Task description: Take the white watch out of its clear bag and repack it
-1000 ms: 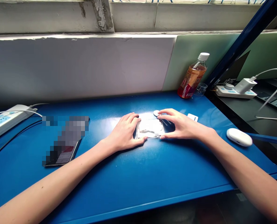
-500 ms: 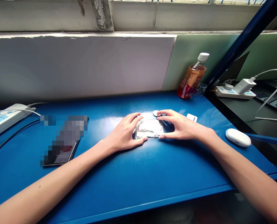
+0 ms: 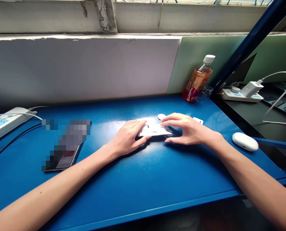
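Observation:
My left hand (image 3: 129,136) grips the left edge of a small, shiny, clear plastic packet (image 3: 153,130), with the thumb at the near side and the fingers over the far side. Glare washes out what the packet contains. To its right, my right hand (image 3: 181,128) is open, thumb and fingers apart; its fingertips are close to the packet's right end, and I cannot tell whether they touch it. Just beyond those fingertips lies a small white round disc (image 3: 161,116). A small white card-like piece (image 3: 198,121) is partly hidden behind my right hand.
On the blue table (image 3: 143,189), a phone (image 3: 68,155), partly pixelated, lies left, beside a white power strip (image 3: 10,120) with cables. A drink bottle (image 3: 198,80) and a clear cup (image 3: 206,92) stand at the back right. A white oval case (image 3: 245,141) sits near the right edge.
The packet has shifted slightly away from me and looks more tilted, its near edge higher. My right thumb and fingers have come off its right side a little. My left hand keeps its hold.

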The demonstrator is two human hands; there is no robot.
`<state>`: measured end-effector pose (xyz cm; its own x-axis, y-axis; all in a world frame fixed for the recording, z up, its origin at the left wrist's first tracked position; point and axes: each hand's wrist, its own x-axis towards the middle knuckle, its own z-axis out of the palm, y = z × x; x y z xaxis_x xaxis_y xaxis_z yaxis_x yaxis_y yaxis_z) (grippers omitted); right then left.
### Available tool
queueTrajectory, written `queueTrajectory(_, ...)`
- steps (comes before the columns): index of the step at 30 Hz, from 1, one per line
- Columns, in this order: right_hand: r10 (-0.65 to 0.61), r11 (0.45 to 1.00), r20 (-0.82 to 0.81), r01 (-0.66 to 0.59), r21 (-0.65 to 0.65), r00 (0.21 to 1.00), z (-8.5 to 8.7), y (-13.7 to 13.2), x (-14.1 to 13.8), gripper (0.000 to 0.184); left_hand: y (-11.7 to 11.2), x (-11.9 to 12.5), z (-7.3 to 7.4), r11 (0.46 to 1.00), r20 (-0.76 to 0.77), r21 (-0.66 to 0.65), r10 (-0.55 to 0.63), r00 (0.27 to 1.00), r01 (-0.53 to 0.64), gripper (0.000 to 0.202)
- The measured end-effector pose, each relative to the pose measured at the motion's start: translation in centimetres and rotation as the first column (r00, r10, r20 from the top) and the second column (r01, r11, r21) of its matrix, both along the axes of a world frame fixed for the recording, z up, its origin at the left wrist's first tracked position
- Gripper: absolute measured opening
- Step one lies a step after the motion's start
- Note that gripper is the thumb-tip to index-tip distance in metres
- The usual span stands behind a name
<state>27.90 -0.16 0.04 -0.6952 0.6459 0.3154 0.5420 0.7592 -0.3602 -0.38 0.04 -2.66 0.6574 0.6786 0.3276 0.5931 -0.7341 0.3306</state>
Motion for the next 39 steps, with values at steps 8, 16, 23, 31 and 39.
queueTrajectory(8, -0.133, 0.988, -0.273, 0.106, -0.112, 0.953, -0.37, 0.01, -0.56, 0.021, -0.3, -0.29, -0.06, 0.999, 0.143, 0.024, 0.031, 0.989, -0.035, 0.046)
queueTrajectory(16, -0.227, 0.949, -0.169, 0.179, -0.26, 0.959, -0.13, 0.2, -0.85, 0.024, -0.13, -0.07, -0.28, 0.995, 0.175, 0.095, -0.02, 0.984, 0.004, 0.065)
queueTrajectory(23, -0.17, 0.983, 0.037, 0.172, -0.068, 0.985, -0.8, 0.6, -0.26, 0.027, 0.14, 0.13, 0.02, 0.994, 0.059, 0.02, -0.111, 0.992, 0.11, 0.059)
queueTrajectory(31, -0.018, 0.998, 0.017, 0.019, -0.055, 1.0, -0.35, 0.17, -0.34, 0.045, 0.27, 0.23, 0.02, 0.994, 0.045, -0.023, -0.104, 0.994, 0.105, 0.055)
queueTrajectory(39, -0.02, 0.992, 0.051, 0.026, -0.126, 0.998, -0.87, 0.32, -0.43, 0.057, 0.53, 0.22, -0.26, 0.994, 0.058, -0.021, -0.11, 0.992, 0.112, 0.05)
